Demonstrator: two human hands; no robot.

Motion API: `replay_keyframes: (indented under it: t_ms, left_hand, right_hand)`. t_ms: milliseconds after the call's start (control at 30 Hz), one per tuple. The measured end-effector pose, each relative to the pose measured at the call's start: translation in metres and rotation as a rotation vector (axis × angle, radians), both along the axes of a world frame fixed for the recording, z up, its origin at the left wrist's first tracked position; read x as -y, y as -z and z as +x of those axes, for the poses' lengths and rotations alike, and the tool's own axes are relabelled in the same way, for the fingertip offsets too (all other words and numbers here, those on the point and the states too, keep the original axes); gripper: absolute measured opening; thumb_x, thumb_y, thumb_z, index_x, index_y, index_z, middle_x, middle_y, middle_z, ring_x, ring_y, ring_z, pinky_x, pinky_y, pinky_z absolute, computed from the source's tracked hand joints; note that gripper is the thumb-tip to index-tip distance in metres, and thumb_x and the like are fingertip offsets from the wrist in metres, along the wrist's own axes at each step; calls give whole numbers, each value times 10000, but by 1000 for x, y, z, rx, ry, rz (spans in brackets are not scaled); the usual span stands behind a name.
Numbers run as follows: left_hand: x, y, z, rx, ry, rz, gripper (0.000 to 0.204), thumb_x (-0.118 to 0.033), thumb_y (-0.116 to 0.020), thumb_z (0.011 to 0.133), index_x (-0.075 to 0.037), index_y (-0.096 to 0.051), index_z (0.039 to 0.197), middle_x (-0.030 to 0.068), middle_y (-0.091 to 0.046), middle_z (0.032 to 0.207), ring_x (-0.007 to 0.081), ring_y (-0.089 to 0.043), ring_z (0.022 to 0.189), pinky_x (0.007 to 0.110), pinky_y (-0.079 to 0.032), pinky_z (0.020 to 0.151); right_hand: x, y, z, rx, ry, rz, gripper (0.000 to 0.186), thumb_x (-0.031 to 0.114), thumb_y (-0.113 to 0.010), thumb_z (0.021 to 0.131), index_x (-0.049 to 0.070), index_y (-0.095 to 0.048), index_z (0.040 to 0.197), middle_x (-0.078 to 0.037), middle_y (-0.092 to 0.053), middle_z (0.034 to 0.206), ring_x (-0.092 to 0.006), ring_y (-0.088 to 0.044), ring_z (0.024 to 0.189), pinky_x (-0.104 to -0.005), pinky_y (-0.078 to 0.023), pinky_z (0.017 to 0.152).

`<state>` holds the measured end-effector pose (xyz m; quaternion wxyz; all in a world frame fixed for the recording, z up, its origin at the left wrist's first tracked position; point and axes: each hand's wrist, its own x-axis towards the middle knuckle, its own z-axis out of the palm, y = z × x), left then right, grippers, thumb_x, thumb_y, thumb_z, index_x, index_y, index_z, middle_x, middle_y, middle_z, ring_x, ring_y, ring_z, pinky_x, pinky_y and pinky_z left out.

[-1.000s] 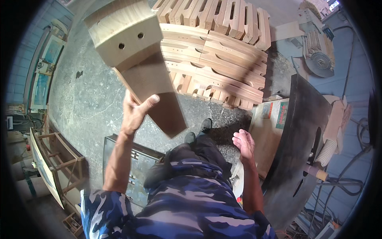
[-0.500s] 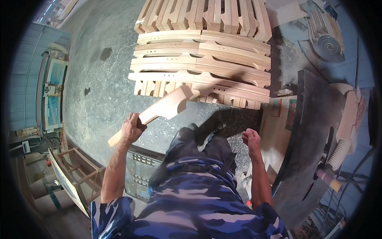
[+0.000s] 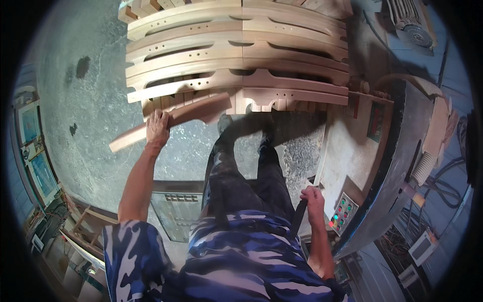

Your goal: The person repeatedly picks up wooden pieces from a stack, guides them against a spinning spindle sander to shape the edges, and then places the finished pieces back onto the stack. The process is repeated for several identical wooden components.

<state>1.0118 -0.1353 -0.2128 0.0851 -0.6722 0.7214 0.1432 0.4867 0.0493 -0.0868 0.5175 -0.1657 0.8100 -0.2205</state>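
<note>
Wooden curved rail (image 3: 171, 122), notched, pale reddish; left hand (image 3: 157, 128) wrapped round it.

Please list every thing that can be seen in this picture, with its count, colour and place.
curved wooden piece: one, reddish-brown, held over the floor at left
stack of curved wooden pieces: many, pale tan, top centre on the floor
concrete floor: one, grey, left and centre
machine table: one, dark, right side
button panel: one, grey with coloured buttons, lower right
metal grille: one, grey, lower centre-left
left hand: gripping the curved wooden piece
right hand: holding a dark bar at the machine edge
</note>
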Motion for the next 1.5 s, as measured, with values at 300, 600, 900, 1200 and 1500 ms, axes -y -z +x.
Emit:
replay_keyframes:
  t_ms: [300,600,900,1200,1500]
  left_hand:
    - [60,83,1,-26,161,-94,313,-13,-572,752,-105,-522,1047,100,-493,1087,284,-498,1048,434,-413,902]
    - [64,97,-12,-140,127,-238,251,-68,-581,806,-126,-558,1049,106,-529,1024,286,-538,953,425,-441,816]
    - [12,131,12,-1101,-1665,252,891,-389,-786,753,-18,-300,1400,122,-544,1169,278,-568,974,392,-492,800]
    - [14,186,206,-1190,-1463,-234,1089,-252,-849,709,-128,-67,1457,193,-398,1336,350,-494,1165,503,-519,881]
    - [32,175,222,-1066,-1254,-26,706,-168,-881,662,-28,-458,1210,146,-542,1171,301,-561,1064,451,-547,845]
  right_hand:
    - [-4,-21,77,-46,29,220,399,293,-572,946,-36,-545,1171,-95,-656,949,-154,-624,817,-271,-498,754]
    - [8,-16,99,-30,130,266,472,282,-589,904,-75,-521,1203,-120,-644,989,-170,-633,845,-279,-503,795]
    - [36,-16,108,-19,56,260,484,299,-581,918,-72,-511,1220,-127,-648,1010,-181,-632,875,-289,-503,806]
    - [36,-8,93,-42,2,327,483,309,-586,913,-61,-511,1214,-112,-644,1000,-164,-625,861,-276,-491,792]
    - [30,1,87,-46,-25,367,470,340,-576,935,-40,-525,1207,-133,-649,1020,-169,-626,852,-277,-503,782]
